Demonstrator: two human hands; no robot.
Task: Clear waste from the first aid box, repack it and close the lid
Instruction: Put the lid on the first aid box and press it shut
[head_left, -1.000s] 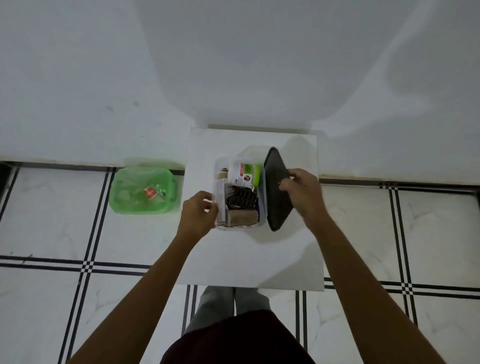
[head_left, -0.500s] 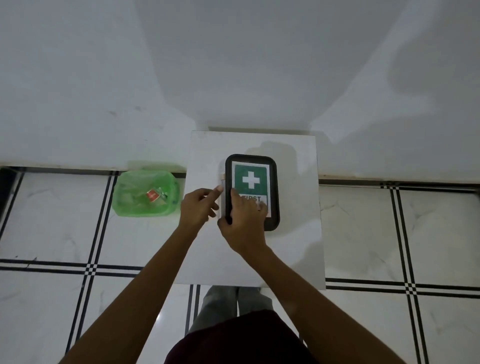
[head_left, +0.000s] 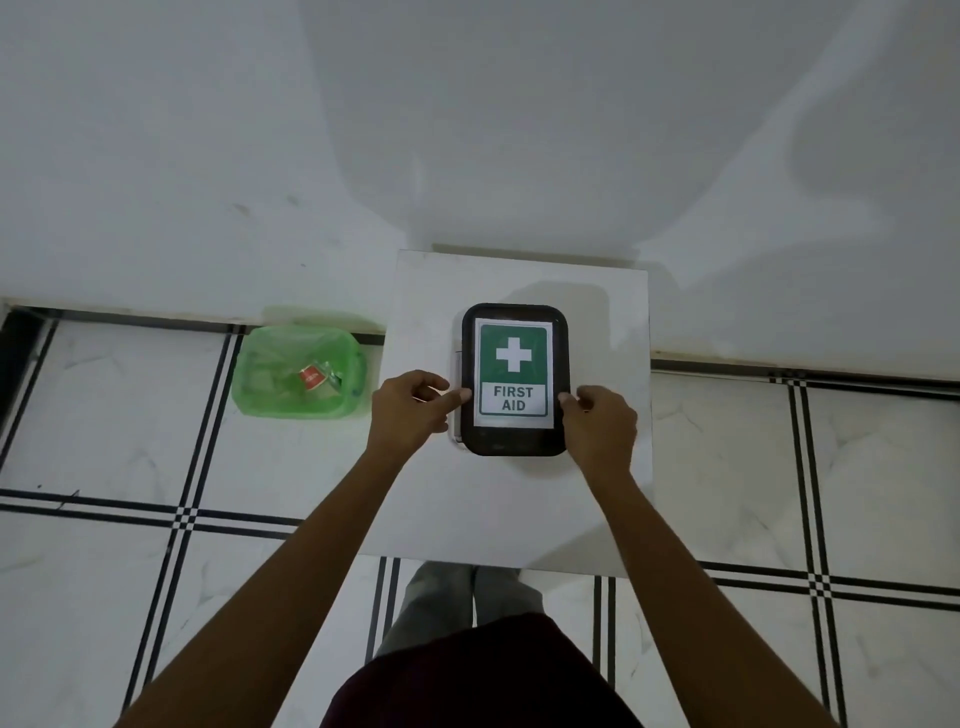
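Observation:
The first aid box (head_left: 514, 379) sits on a small white table (head_left: 519, 509) with its black lid lying flat on top. The lid carries a green label with a white cross and the words FIRST AID. My left hand (head_left: 410, 410) grips the lid's left edge, thumb and fingertips against the rim. On the right edge, my right hand (head_left: 597, 423) holds the rim near the front corner. The lid hides the box's contents.
A green bin (head_left: 298, 374) lined with a plastic bag stands on the tiled floor left of the table, with a red-labelled wrapper and other waste inside. A white wall runs behind the table. My legs are under the table's front edge.
The lid was swung over from the box's right side and laid flat on the box. My right hand moved from the lid's front left to its right edge; my left hand took the left edge.

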